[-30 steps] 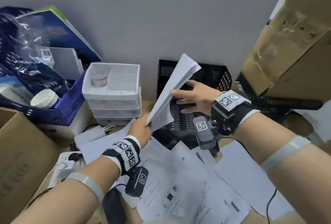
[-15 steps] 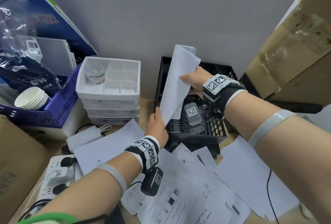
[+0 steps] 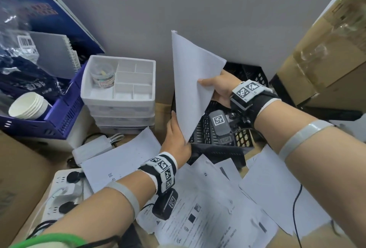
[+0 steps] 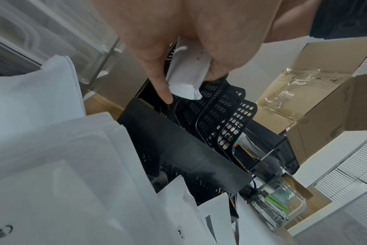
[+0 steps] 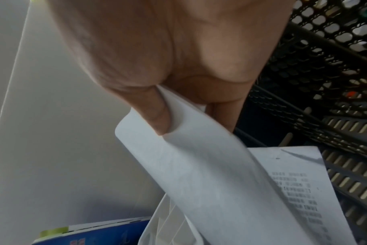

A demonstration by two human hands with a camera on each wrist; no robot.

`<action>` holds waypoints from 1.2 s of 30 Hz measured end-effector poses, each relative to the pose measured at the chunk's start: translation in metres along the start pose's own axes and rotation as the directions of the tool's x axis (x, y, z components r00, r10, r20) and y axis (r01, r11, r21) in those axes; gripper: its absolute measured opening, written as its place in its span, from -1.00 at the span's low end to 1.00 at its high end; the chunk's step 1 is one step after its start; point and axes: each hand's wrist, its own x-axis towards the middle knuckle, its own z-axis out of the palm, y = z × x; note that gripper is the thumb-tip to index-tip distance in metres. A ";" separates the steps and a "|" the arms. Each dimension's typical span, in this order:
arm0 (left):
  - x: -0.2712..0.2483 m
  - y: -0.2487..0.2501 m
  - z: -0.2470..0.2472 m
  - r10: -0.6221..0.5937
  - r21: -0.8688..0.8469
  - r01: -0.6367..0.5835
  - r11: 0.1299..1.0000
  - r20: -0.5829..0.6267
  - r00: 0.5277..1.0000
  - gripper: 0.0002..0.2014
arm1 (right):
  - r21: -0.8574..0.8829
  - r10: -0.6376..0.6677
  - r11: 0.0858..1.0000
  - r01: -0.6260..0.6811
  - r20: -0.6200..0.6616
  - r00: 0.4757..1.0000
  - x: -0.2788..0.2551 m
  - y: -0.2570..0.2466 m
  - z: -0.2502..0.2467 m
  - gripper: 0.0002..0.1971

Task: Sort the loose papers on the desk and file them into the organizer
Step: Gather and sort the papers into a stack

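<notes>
Holding a sheaf of papers upright over the black organizer, the left hand pinches its lower corner, the right hand its far edge. Advise squaring edges, then lowering straight into one slot; loose papers remain on the bench.

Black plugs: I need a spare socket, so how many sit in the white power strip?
2: one black plug at the far end of the power strip, another nearer the camera. The forearm may hide more.
</notes>
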 end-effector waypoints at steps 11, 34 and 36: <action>0.000 0.001 0.016 0.054 0.178 -0.047 0.983 -0.037 0.998 0.13 | -0.338 -0.048 0.941 0.017 -0.084 0.995 -0.011 0.005 -0.022 -0.54; -0.002 0.022 0.038 -0.233 0.020 0.241 0.970 -0.185 0.955 -0.20 | -0.504 -0.103 0.857 0.109 0.039 0.994 -0.020 -0.010 -0.034 -0.63; 0.005 0.021 0.037 -0.235 0.005 0.240 0.971 -0.181 0.955 -0.25 | -0.457 -0.096 0.885 0.090 0.011 0.995 -0.015 -0.009 -0.034 -0.59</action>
